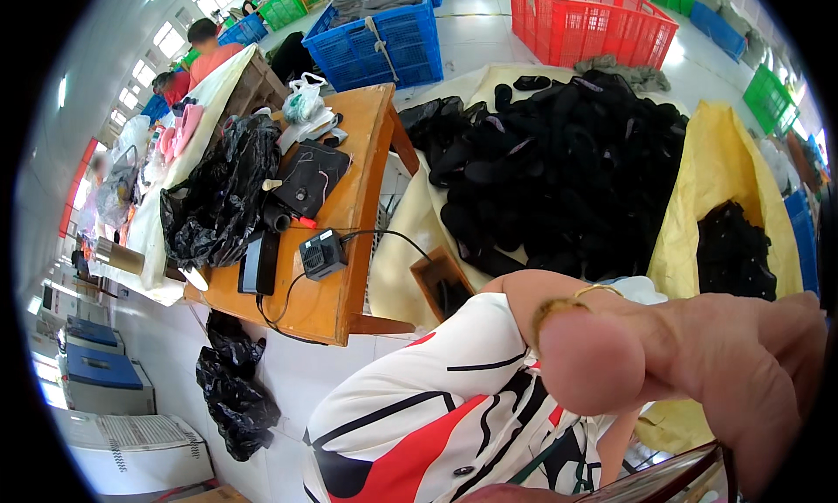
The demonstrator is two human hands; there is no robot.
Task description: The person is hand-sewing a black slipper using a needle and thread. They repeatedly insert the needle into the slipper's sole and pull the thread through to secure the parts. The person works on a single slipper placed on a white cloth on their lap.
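A bare hand, which by its arm and sleeve looks like my left hand (742, 354), is raised very close at the lower right. Its blunt thumb points toward me, and its other fingers run out of sight at the right edge. A gold bracelet (602, 288) shows behind the thumb. Nothing held can be made out. Below the hand is part of a pair of glasses (690, 477). My right hand does not show. Beyond my hand lies a large heap of black soft shoe-shaped pieces (559, 171). Beside it stands a yellow sack (698, 171) with black pieces inside.
An orange wooden table (367, 180) at left bears a black bag (218, 197), a black box with a cord (323, 254) and a dark flat case (310, 175). Blue crate (375, 53) and red crate (576, 23) stand behind. A black bag (231, 398) lies on the floor. People sit far left.
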